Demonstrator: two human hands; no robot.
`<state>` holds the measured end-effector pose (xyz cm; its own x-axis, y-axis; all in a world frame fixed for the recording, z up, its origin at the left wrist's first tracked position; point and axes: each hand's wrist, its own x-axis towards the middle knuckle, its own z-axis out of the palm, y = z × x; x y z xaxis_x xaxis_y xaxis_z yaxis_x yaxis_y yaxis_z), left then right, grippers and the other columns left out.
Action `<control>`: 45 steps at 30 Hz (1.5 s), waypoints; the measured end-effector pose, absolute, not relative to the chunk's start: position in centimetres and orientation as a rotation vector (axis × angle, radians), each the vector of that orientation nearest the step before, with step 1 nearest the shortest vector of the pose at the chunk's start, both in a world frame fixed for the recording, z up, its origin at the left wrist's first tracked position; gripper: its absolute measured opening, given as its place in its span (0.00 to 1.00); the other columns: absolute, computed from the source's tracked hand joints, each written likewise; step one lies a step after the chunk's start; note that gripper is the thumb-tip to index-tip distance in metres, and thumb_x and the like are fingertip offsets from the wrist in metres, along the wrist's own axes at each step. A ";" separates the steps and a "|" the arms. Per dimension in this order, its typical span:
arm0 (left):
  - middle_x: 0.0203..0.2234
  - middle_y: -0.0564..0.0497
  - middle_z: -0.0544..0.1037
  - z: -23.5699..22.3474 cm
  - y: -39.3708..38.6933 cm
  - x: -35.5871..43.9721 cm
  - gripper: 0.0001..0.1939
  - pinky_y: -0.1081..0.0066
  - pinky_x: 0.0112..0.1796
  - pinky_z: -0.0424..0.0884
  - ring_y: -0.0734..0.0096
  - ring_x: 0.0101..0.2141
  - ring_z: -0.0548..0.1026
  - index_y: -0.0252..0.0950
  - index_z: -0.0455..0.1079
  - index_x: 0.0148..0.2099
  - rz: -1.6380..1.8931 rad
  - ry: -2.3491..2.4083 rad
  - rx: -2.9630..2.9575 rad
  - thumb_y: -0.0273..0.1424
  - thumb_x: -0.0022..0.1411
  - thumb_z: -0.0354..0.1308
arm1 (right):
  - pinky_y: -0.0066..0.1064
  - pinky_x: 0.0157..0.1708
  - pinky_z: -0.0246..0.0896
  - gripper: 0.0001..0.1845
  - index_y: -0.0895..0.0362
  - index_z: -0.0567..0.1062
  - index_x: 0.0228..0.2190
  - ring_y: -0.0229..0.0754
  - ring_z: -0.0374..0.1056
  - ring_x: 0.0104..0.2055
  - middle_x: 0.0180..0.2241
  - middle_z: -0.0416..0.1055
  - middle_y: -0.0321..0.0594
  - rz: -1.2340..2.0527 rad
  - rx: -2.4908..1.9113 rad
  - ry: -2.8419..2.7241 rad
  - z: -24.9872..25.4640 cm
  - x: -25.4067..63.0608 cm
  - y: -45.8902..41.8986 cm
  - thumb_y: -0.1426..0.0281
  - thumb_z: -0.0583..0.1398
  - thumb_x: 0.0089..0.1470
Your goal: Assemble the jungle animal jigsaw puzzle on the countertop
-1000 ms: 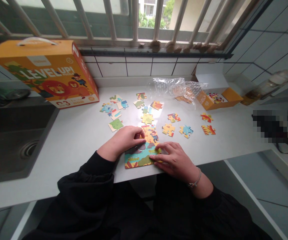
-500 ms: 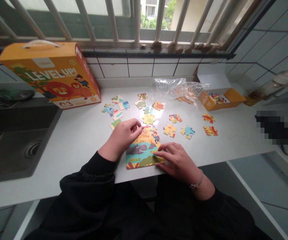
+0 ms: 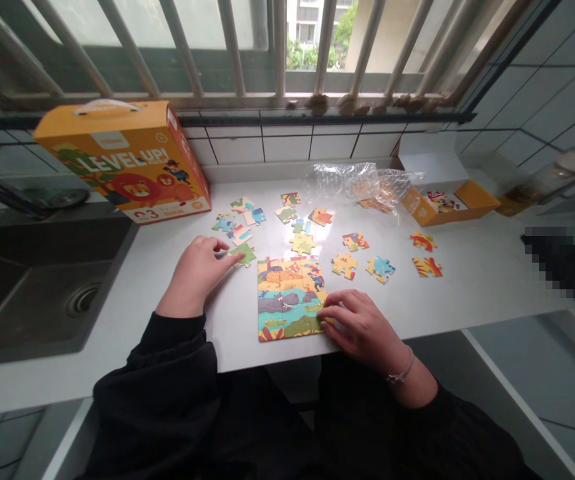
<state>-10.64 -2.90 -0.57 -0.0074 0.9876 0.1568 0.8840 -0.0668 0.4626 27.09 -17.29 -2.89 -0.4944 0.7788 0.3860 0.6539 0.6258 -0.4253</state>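
An assembled jigsaw puzzle [image 3: 287,301] with a hippo, a spotted cat and a figure in blue lies flat near the counter's front edge. My right hand [image 3: 360,323] rests at its right edge, fingers spread and fingertips touching it. To the puzzle's upper left, my left hand [image 3: 197,270] has its thumb on a green puzzle piece [image 3: 245,253]; the other fingers are bent and apart from the thumb. Just above the puzzle is a yellow puzzle piece [image 3: 302,244]. Further loose pieces include an orange-yellow one [image 3: 344,265] and a blue one [image 3: 382,268].
An orange puzzle box [image 3: 132,167] stands at the back left, beside a dark sink [image 3: 112,287]. Clear plastic bags [image 3: 347,180] with pieces inside lie at the back. An opened orange box [image 3: 447,213] holds more pieces. Two red-orange pieces [image 3: 427,267] lie on the right.
My left hand has moved left from the puzzle's top edge to the green piece, uncovering the puzzle's upper left. My right hand stays at the right edge. The view has shifted slightly.
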 end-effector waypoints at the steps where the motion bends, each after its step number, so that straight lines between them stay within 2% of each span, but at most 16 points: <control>1: 0.40 0.43 0.79 -0.6 -3.0 -10.8 0.21 0.56 0.45 0.75 0.51 0.41 0.77 0.40 0.78 0.40 0.628 1.965 2.037 0.51 0.58 0.76 | 0.47 0.52 0.70 0.07 0.50 0.81 0.48 0.51 0.75 0.52 0.50 0.79 0.46 0.298 -1.121 -2.295 -2.8 27.1 -17.3 0.69 0.64 0.71; 3: 0.40 0.44 0.79 -0.7 -3.0 -10.8 0.23 0.57 0.45 0.75 0.51 0.42 0.77 0.40 0.79 0.42 0.593 1.940 2.045 0.50 0.55 0.78 | 0.47 0.52 0.70 0.07 0.50 0.81 0.48 0.51 0.75 0.51 0.50 0.80 0.46 0.295 -1.123 -2.290 -2.8 27.0 -17.3 0.69 0.64 0.71; 9: 0.43 0.44 0.78 -0.8 -2.8 -10.4 0.21 0.56 0.48 0.75 0.52 0.43 0.77 0.39 0.79 0.44 0.587 1.899 2.012 0.45 0.56 0.79 | 0.47 0.52 0.70 0.07 0.51 0.81 0.48 0.51 0.75 0.52 0.50 0.80 0.47 0.297 -1.134 -2.291 -2.8 27.0 -17.4 0.69 0.65 0.70; 12: 0.43 0.44 0.77 -0.5 -3.1 -10.2 0.21 0.55 0.49 0.75 0.52 0.44 0.77 0.40 0.77 0.42 0.625 1.907 1.961 0.43 0.53 0.80 | 0.47 0.51 0.70 0.07 0.51 0.81 0.48 0.51 0.75 0.52 0.50 0.79 0.46 0.308 -1.136 -2.299 -2.8 27.0 -17.3 0.69 0.65 0.70; 14: 0.42 0.47 0.78 -0.1 -3.4 -9.9 0.23 0.57 0.45 0.74 0.54 0.42 0.77 0.40 0.74 0.43 0.651 1.883 1.905 0.41 0.53 0.80 | 0.47 0.51 0.70 0.07 0.51 0.81 0.48 0.51 0.75 0.52 0.51 0.79 0.47 0.312 -1.137 -2.300 -2.9 27.1 -17.3 0.69 0.65 0.70; 17: 0.35 0.52 0.78 0.2 -3.8 -9.5 0.20 0.63 0.38 0.70 0.60 0.36 0.77 0.42 0.69 0.46 0.701 1.747 1.787 0.40 0.59 0.75 | 0.48 0.51 0.70 0.07 0.51 0.81 0.48 0.51 0.75 0.52 0.51 0.79 0.47 0.316 -1.135 -2.297 -2.9 27.1 -17.3 0.69 0.64 0.71; 20: 0.29 0.55 0.76 0.0 -3.8 -9.2 0.14 0.66 0.33 0.66 0.64 0.31 0.75 0.43 0.69 0.50 0.789 1.536 1.681 0.41 0.68 0.66 | 0.48 0.51 0.70 0.07 0.50 0.81 0.48 0.51 0.75 0.52 0.50 0.80 0.47 0.321 -1.132 -2.295 -2.9 27.1 -17.3 0.69 0.64 0.71; 22: 0.31 0.54 0.78 -0.1 -3.5 -9.0 0.14 0.65 0.35 0.69 0.64 0.32 0.76 0.42 0.72 0.53 0.851 1.452 1.657 0.42 0.70 0.63 | 0.48 0.51 0.70 0.07 0.50 0.81 0.48 0.51 0.75 0.52 0.50 0.80 0.47 0.326 -1.133 -2.296 -2.9 27.2 -17.3 0.69 0.64 0.71; 24: 0.38 0.48 0.84 -0.2 -2.9 -8.5 0.15 0.63 0.41 0.74 0.61 0.38 0.80 0.40 0.77 0.55 0.892 1.455 1.697 0.42 0.72 0.62 | 0.48 0.51 0.71 0.07 0.50 0.81 0.48 0.51 0.75 0.51 0.50 0.80 0.46 0.328 -1.132 -2.294 -2.9 27.2 -17.3 0.69 0.64 0.71; 26: 0.47 0.45 0.86 -0.1 -2.2 -7.9 0.14 0.59 0.49 0.76 0.58 0.46 0.81 0.40 0.81 0.54 0.886 1.485 1.785 0.40 0.74 0.60 | 0.48 0.51 0.71 0.07 0.50 0.82 0.48 0.51 0.76 0.51 0.50 0.80 0.46 0.326 -1.133 -2.291 -2.8 27.2 -17.3 0.69 0.65 0.70; 28: 0.49 0.45 0.87 -0.1 -1.3 -7.1 0.14 0.57 0.52 0.76 0.57 0.48 0.82 0.41 0.84 0.53 0.837 1.479 1.876 0.38 0.74 0.60 | 0.48 0.51 0.71 0.07 0.49 0.82 0.47 0.51 0.76 0.51 0.50 0.80 0.46 0.321 -1.130 -2.288 -2.7 27.1 -17.3 0.69 0.65 0.70; 33: 0.47 0.46 0.89 -0.7 1.0 -4.9 0.13 0.60 0.49 0.77 0.62 0.43 0.83 0.40 0.84 0.54 0.824 1.414 1.890 0.37 0.72 0.66 | 0.47 0.51 0.71 0.07 0.50 0.82 0.47 0.51 0.76 0.51 0.49 0.80 0.46 0.322 -1.136 -2.289 -2.6 27.0 -17.2 0.70 0.65 0.70; 36: 0.43 0.47 0.89 -1.0 1.7 -4.3 0.11 0.61 0.47 0.76 0.63 0.41 0.83 0.39 0.84 0.51 0.842 1.398 1.891 0.38 0.71 0.68 | 0.48 0.51 0.71 0.07 0.50 0.82 0.48 0.51 0.75 0.51 0.50 0.80 0.46 0.337 -1.135 -2.297 -2.7 27.1 -17.2 0.69 0.64 0.70; 39: 0.42 0.47 0.89 -1.1 1.8 -4.4 0.10 0.61 0.47 0.76 0.63 0.41 0.83 0.39 0.85 0.49 0.852 1.384 1.912 0.38 0.71 0.67 | 0.48 0.51 0.70 0.07 0.50 0.81 0.48 0.51 0.75 0.51 0.50 0.80 0.46 0.334 -1.131 -2.297 -2.7 27.1 -17.2 0.69 0.64 0.71; 45: 0.44 0.47 0.88 -0.7 1.5 -5.9 0.11 0.62 0.48 0.76 0.63 0.42 0.82 0.39 0.84 0.50 0.857 1.399 1.911 0.38 0.72 0.65 | 0.48 0.51 0.71 0.06 0.50 0.81 0.47 0.51 0.76 0.51 0.49 0.80 0.46 0.327 -1.116 -2.282 -2.7 27.0 -17.2 0.70 0.64 0.71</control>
